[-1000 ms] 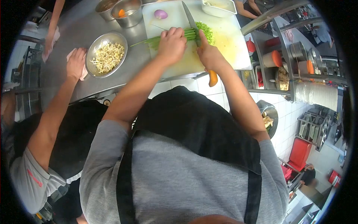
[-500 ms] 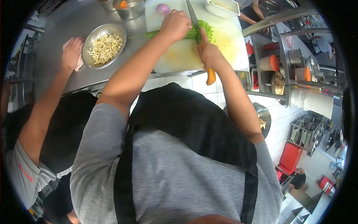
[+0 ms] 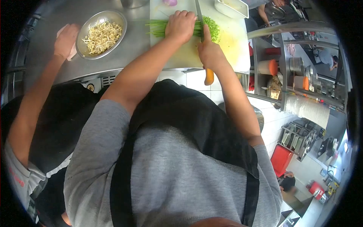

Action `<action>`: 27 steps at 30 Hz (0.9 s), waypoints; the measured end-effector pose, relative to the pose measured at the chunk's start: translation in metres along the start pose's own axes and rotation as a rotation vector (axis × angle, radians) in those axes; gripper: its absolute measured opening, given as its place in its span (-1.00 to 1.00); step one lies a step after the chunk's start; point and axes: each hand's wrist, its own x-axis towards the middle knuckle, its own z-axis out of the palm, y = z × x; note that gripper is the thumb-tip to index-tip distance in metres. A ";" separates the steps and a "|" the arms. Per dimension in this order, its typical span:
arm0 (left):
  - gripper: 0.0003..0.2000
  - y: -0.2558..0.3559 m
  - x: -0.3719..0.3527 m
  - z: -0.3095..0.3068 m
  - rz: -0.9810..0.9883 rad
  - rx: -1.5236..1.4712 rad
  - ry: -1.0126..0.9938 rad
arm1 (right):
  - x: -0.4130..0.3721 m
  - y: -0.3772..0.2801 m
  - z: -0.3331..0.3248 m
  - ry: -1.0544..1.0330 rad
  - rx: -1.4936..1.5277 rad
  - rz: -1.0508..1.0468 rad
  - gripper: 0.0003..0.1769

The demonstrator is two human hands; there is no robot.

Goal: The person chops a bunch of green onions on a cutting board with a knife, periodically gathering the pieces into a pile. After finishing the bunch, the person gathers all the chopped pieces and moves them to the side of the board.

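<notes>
My left hand [image 3: 180,26] presses a bundle of thin green stalks [image 3: 157,27], which look like chives or spring onions, against a white cutting board [image 3: 177,56]. Its fingers are curled over them. My right hand [image 3: 211,53] grips a knife [image 3: 209,76] with a yellow handle, the forefinger stretched along the blade. That blade stands across the stalks just right of my left hand, pointing away from me. Finely chopped greens [image 3: 211,28] are heaped against its right side. A purple onion [image 3: 170,2] rests at the far edge of the board.
Left of the board stands a steel bowl of bean sprouts [image 3: 101,36]. Beside it, a co-worker's hand [image 3: 67,39] holds a pale cloth [image 3: 72,52] on the steel table [image 3: 136,45]. A white tub [image 3: 231,8] sits at back right. Metal shelving [image 3: 278,64] flanks the right side.
The view has shifted, so the bowl and onion appear higher. Both my hands keep their grips, slightly nearer the board's front edge. The stalks' left ends look more spread.
</notes>
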 end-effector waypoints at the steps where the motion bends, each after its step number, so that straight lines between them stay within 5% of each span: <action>1: -0.85 0.001 0.001 -0.001 -0.018 0.008 -0.013 | 0.001 0.001 0.001 -0.006 0.012 0.004 -0.16; 11: -0.90 -0.003 -0.001 0.004 0.028 0.019 0.022 | 0.007 0.017 -0.017 0.060 0.017 -0.160 -0.20; 16: -0.93 -0.004 -0.001 0.007 0.046 0.027 0.037 | -0.005 -0.005 -0.045 -0.045 0.126 -0.029 -0.19; 27: -0.92 -0.001 -0.001 0.005 0.006 0.044 -0.035 | -0.018 0.003 -0.007 0.016 0.074 -0.093 -0.21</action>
